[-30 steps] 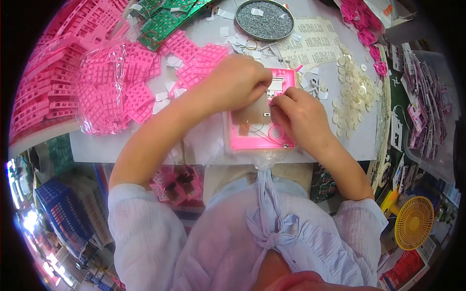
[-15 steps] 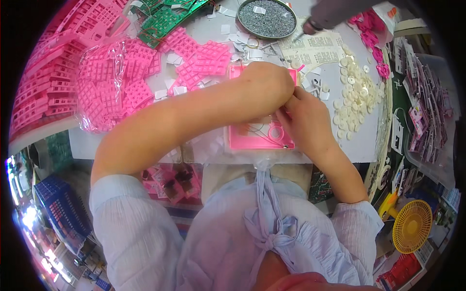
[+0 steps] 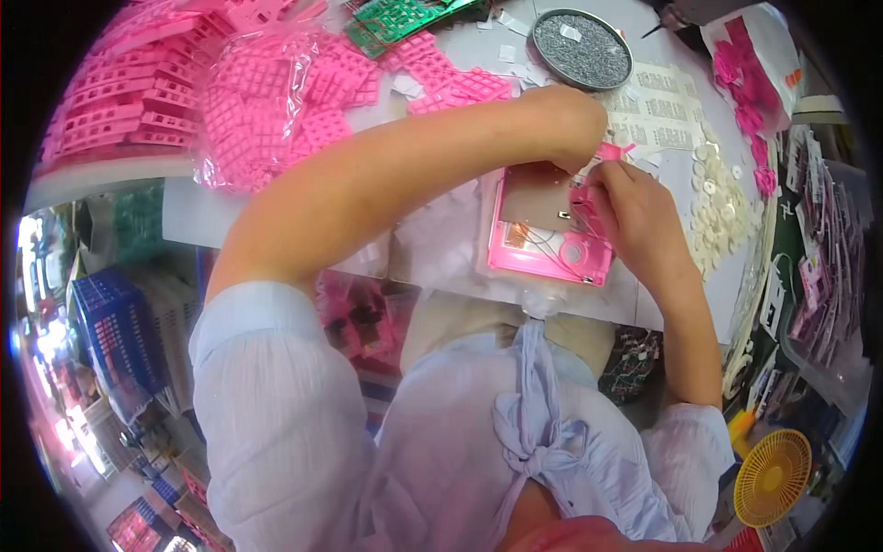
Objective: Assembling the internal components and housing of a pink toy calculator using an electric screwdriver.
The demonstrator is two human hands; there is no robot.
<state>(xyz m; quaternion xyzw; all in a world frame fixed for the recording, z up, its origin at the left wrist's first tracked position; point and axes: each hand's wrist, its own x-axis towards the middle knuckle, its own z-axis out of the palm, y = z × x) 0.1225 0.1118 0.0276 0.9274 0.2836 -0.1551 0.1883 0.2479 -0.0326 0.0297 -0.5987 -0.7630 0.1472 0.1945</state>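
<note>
A pink case [image 3: 550,235] lies flat on the white counter [image 3: 276,207], right at the near edge in front of the person. Its back is off, so a brown board and thin wires show inside, with a round part in its lower right corner.

Both hands meet at the top right corner of the case. The left hand [image 3: 575,124] reaches across from the left, with the arm lying over the counter, and its fingers curl down onto the case's top edge. I cannot tell if they pinch anything — the hand hides its own tips. The right hand [image 3: 635,216] rests on the right side of the case. Its fingers [image 3: 589,198] are bent and pressed close together on the pink rim, touching it, but whether they grip a small part is too hard to see.

Near the hands, just to the right, lies a heap of small white discs [image 3: 717,207]. Behind the case stands a round metal dish [image 3: 581,48] full of tiny grey bits. To the left sit a clear bag of pink grids [image 3: 267,101] and more pink grids in stacks [image 3: 101,110]. A yellow fan [image 3: 771,477] is low on the right, off the counter.
</note>
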